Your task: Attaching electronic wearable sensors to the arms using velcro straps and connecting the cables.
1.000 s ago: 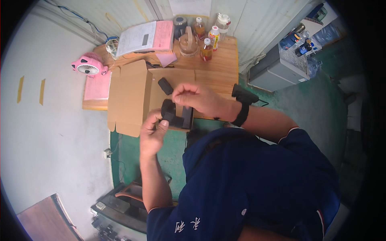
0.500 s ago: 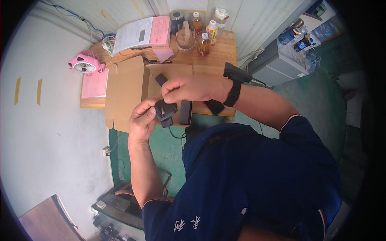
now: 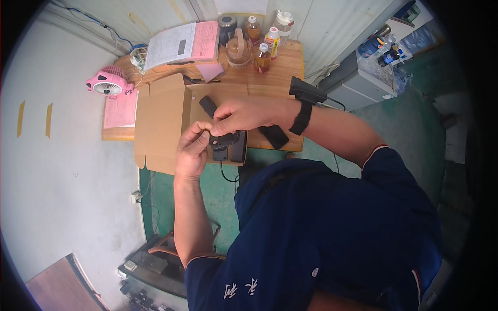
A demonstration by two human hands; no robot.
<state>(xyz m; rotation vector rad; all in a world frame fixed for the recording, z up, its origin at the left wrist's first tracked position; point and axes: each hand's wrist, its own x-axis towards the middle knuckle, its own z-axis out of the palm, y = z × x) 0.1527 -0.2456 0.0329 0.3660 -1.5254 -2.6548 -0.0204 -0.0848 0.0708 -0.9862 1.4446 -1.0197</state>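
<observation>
Before you, the wooden table carries an open cardboard box, with a pink fan at its ten o'clock. Your right hand is at one o'clock of the black device, your left hand at eight; both pinch it narrowly, above the box. At its eleven lies a black block; at six hangs a cable.

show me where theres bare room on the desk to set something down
Right side of the desk: bare wood between the nearer amber bottle and the right hand. Crowded: left, with papers, pink fan and cardboard box.
</observation>
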